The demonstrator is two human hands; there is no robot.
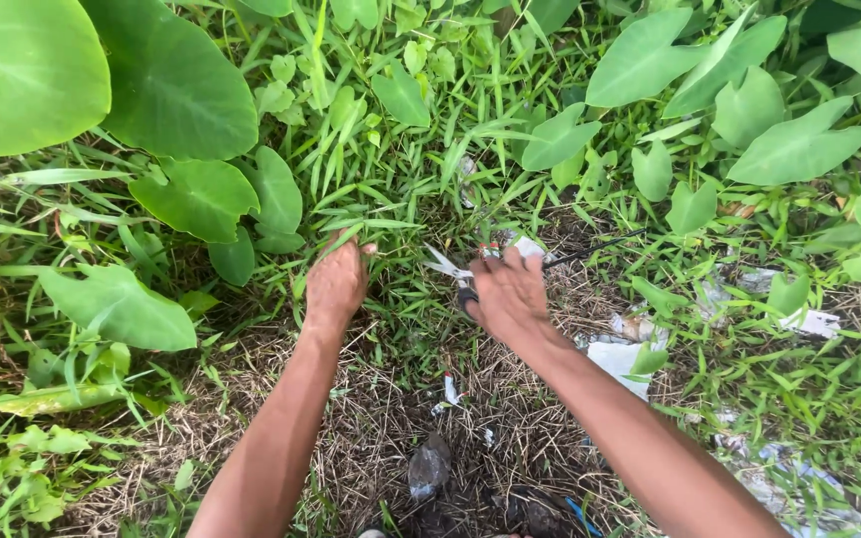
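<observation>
My left hand (pixel 336 281) reaches into a clump of green grass (pixel 391 214) and its fingers are closed around several blades. My right hand (pixel 508 294) grips a pair of scissors (pixel 448 267) with black handles; the metal blades are parted and point left toward the grass held by the left hand. Both forearms stretch forward from the bottom of the view over cut, dry grass.
Large heart-shaped leaves (pixel 171 90) crowd the left and top right (pixel 799 144). Brown dry cut grass (pixel 391 418) covers the ground below my arms. Scraps of white plastic litter (pixel 620 354) lie at the right, and a dark crumpled piece (pixel 429 466) lies near the bottom.
</observation>
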